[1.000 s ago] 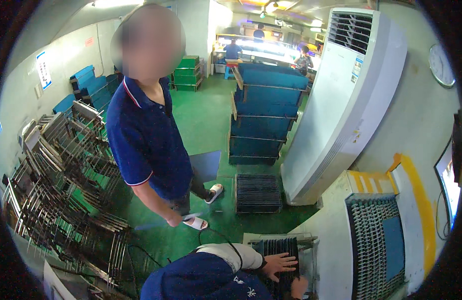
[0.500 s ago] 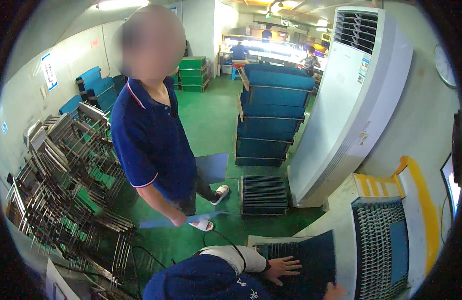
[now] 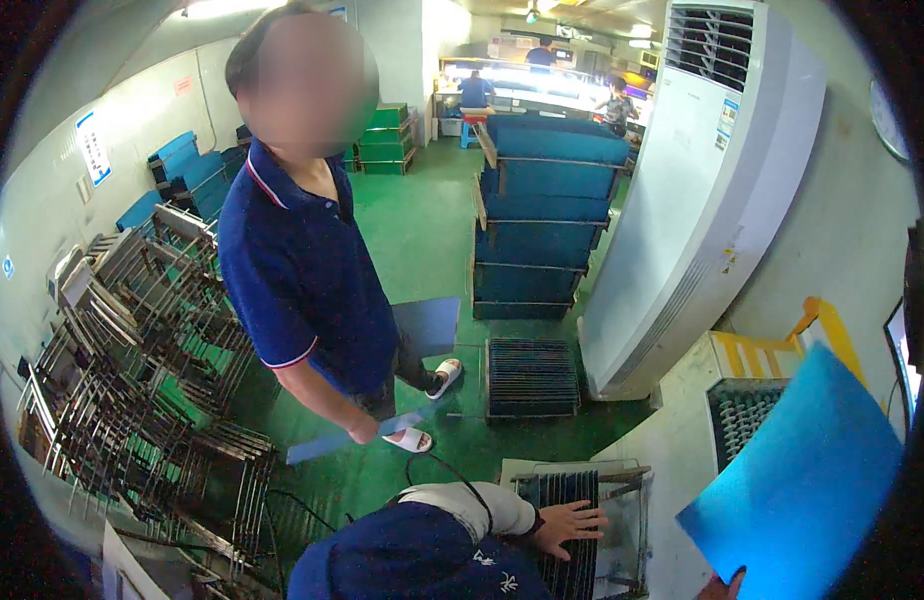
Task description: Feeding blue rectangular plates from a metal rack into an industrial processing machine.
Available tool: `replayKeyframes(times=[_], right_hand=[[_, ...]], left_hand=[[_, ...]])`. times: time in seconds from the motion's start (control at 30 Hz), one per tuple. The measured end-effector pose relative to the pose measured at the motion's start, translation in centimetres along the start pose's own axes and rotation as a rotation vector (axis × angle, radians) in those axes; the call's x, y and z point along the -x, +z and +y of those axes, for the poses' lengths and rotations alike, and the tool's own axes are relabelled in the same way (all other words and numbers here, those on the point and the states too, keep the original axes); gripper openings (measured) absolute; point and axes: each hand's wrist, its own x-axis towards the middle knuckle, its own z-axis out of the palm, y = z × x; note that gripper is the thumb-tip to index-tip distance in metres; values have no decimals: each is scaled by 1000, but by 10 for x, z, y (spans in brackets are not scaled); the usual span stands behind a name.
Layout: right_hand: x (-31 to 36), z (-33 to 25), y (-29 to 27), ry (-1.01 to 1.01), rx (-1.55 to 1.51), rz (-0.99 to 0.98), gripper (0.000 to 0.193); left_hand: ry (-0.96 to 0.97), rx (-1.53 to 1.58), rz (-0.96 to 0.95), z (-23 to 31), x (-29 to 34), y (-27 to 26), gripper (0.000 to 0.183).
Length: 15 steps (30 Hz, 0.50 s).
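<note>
Down at 5 o'clock, here's the left hand (image 3: pixel 570 525), back upward, grip spread wide, fingers fanned across the top edges of dark panels (image 3: pixel 567 580) lined up in a metal rack (image 3: pixel 622 478), clasping nothing! Over between 4 and 5 o'clock, the right hand (image 3: pixel 720 590) just peeks in at the lower rim, its grip closed on the lower edge of a bright blue panel (image 3: pixel 797 480). And that panel stands tilted at 4 o'clock, clear of the rack, covering part of the roller bed (image 3: pixel 744 418) behind it; whether those 2 touch, I cannot tell.

At 10 o'clock stands a co-worker (image 3: pixel 302 270) in a navy polo, 1 hand at 7 o'clock gripping a thin blue sheet (image 3: pixel 327 442). Just off centre, toward 5 o'clock, a slotted crate (image 3: pixel 532 378) sits on the green floor (image 3: pixel 412 220); at 2 o'clock, a tall white air conditioner (image 3: pixel 702 200); near 8 o'clock, jumbled metal frames (image 3: pixel 132 380).
</note>
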Motion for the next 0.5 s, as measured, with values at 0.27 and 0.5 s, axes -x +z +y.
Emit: replayKeyframes(times=[0.27,0.5], right_hand=[[37,95,-15,207,151,42,26],[39,126,18,490,190,213,19]], left_hand=[[46,102,13,10,-13,-42,88],[-40,-140,-23,23,-16,-40,84]])
